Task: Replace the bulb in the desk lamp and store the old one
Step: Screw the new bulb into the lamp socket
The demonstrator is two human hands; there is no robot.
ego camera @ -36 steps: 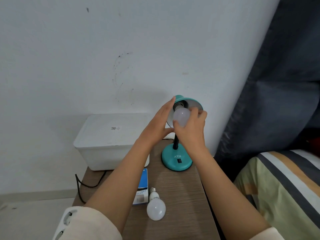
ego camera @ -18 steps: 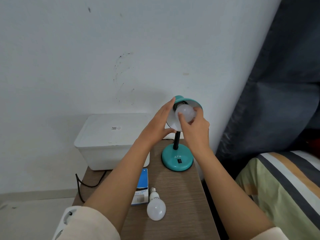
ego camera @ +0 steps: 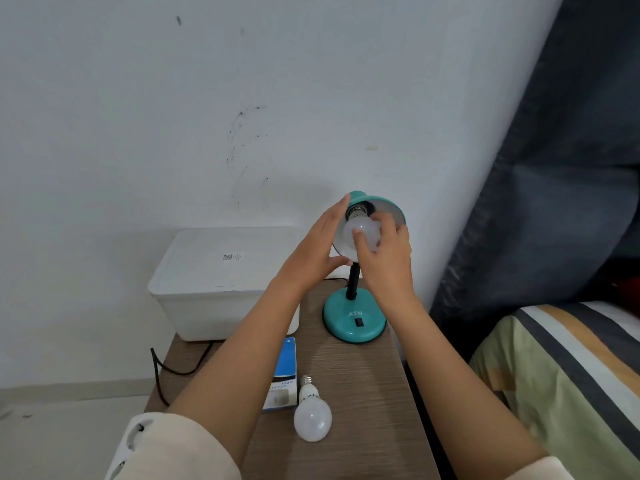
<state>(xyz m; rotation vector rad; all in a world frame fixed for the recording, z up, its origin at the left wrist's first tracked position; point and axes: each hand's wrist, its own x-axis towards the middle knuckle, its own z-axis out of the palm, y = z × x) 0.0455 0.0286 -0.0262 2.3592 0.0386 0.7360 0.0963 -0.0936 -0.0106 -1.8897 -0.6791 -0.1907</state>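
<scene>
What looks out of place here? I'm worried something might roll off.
The loose bulb lies on its side on the wooden table beside the blue box, unrestrained, so it could roll. Nothing looks spilled or broken.

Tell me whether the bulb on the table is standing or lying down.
Lying down. The spare bulb rests on its side on the wooden table, screw base pointing away, beside the blue box.

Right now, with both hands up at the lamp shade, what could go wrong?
The right hand grips the bulb in the socket by its globe; cross-threading or squeezing could crack it. The left hand only steadies the shade, so the lamp might tip. The loose bulb near the table edge could roll off.
</scene>
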